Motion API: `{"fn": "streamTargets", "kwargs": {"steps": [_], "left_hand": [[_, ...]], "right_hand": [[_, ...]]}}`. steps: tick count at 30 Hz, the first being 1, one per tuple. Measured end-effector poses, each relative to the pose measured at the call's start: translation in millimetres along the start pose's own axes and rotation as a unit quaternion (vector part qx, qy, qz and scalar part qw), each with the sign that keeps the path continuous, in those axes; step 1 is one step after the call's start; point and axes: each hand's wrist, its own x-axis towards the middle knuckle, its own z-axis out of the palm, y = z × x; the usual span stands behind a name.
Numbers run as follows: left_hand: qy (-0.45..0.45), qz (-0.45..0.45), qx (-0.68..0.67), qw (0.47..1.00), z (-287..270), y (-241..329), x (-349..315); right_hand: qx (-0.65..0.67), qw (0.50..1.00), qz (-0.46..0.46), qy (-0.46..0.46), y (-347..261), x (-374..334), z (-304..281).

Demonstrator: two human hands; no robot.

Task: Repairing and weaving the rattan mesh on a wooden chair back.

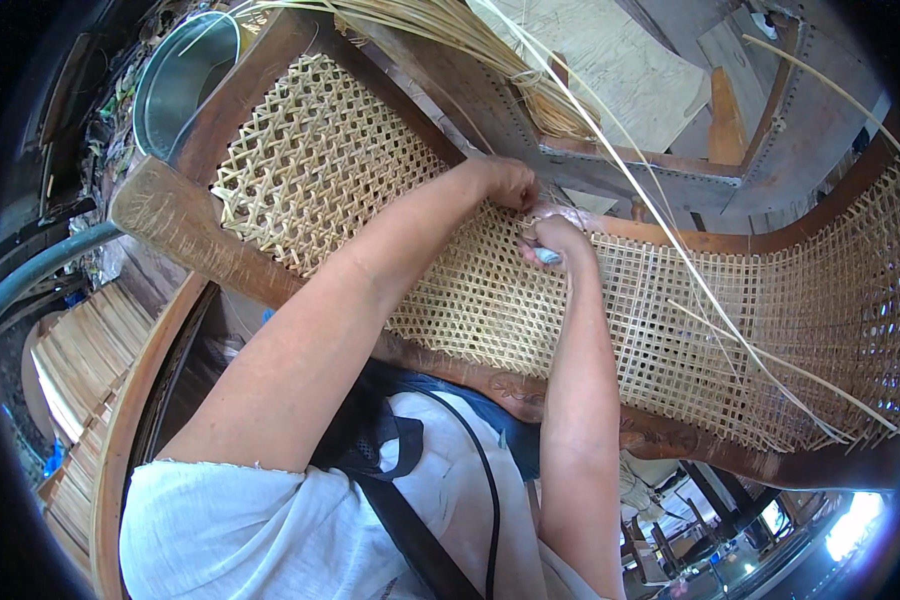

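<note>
A long chair frame of brown wood [202, 245] lies across in front of me, filled with woven cane webbing [320, 150]. On the left the weave is dense; towards the right it is an open grid of strands. At the far rail, my left hand [510, 184] has its fingers curled closed against the edge of the weave; what they grip is hidden. Just to its right and nearer me, my right hand [560, 238] is closed around a small light-blue thing [547, 256], mostly covered by the fingers. Both hands are over the webbing's far border.
Loose cane strands [660, 215] cross the right part of the webbing. A bundle of cane strips [450, 40] hangs over another wooden frame [640, 165] at the back. A metal bucket [175, 85] stands at the far left. Stacked wooden slats [95, 345] lie at left beside a curved wooden edge [135, 420].
</note>
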Motion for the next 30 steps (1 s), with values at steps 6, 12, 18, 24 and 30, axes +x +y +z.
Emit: {"fn": "streamTargets", "kwargs": {"steps": [6,12,18,24,30], "left_hand": [[0.023,-0.043,0.015,0.999,2,18,-8],[0.066,-0.013,-0.05,0.996,-4,39,1],[-0.068,0.053,-0.29,0.953,10,73,3],[-0.014,-0.01,-0.267,0.964,-16,40,2],[-0.006,-0.042,-0.206,0.978,-5,11,0]], "right_hand": [[-0.068,0.99,-0.047,0.11,7,-6,11],[-0.208,0.959,-0.042,0.19,63,-94,2],[0.012,0.965,-0.099,0.24,72,-164,-7],[-0.038,0.936,-0.163,0.31,68,-87,0],[-0.05,0.979,-0.072,0.182,57,-44,25]]}}
